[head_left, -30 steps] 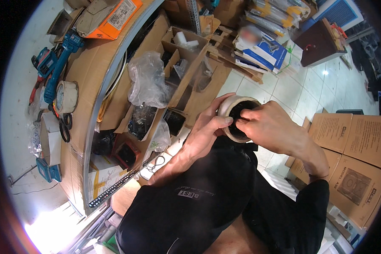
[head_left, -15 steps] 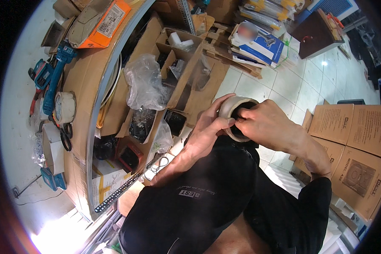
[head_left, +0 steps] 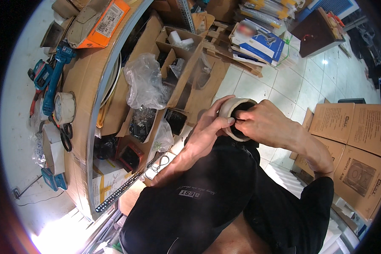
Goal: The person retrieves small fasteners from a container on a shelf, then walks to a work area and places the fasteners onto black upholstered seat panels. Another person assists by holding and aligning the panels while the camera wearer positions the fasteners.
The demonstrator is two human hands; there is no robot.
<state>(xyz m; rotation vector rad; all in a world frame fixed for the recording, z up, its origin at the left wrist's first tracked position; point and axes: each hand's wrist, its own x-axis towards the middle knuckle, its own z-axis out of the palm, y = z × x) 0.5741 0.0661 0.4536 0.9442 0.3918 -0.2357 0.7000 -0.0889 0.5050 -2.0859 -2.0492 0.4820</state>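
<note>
A wide roll of clear packing tape (head_left: 227,108) is held up in front of my chest, its round core turned partly upward and to the right. My left hand (head_left: 209,123) grips it from the left, with the thumb along the near rim and the fingers around the outer side. From the right, my right hand (head_left: 267,125) reaches over the roll; its bent fingers are at the core opening and pressed against the inner rim. Those fingertips are partly hidden inside the dark core.
At left is a workbench (head_left: 81,101) with teal power tools (head_left: 57,80), scissors (head_left: 66,137) and another tape roll (head_left: 65,108). Below it sit divided cardboard bins (head_left: 180,72) with plastic bags. Stacked cartons (head_left: 355,169) stand at right, a dark cabinet (head_left: 315,36) farther back.
My right forearm and elbow have shifted slightly right. The roll has turned a little, while both hands keep their hold on it.
</note>
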